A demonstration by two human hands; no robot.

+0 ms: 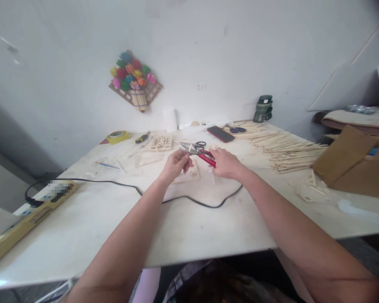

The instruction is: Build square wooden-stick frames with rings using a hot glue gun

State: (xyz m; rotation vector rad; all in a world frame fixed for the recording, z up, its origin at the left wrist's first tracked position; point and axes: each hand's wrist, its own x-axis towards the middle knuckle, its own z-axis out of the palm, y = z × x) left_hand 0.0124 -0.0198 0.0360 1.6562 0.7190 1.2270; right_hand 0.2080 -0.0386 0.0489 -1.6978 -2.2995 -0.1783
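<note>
My right hand point(225, 163) is wrapped round the red handles of a pair of shears point(207, 159), whose metal blades point left. My left hand point(176, 165) is closed in a pinch just below the blades, on a short pale wooden stick point(190, 147) that shows between them. The fingers hide most of the stick. Right behind the shears lies a pair of black-handled scissors point(201, 144). Under my hands, a small wooden frame point(195, 170) rests on the table. A lattice panel of pale wood point(161, 143) lies beyond my left hand.
A black cable point(205, 205) snakes across the table from a power strip point(34, 216) at left. Many thin sticks point(284, 151) lie at right beside a cardboard box point(356, 164). A phone point(220, 134), yellow tape point(117, 136) and a green bottle point(263, 109) stand or lie farther back.
</note>
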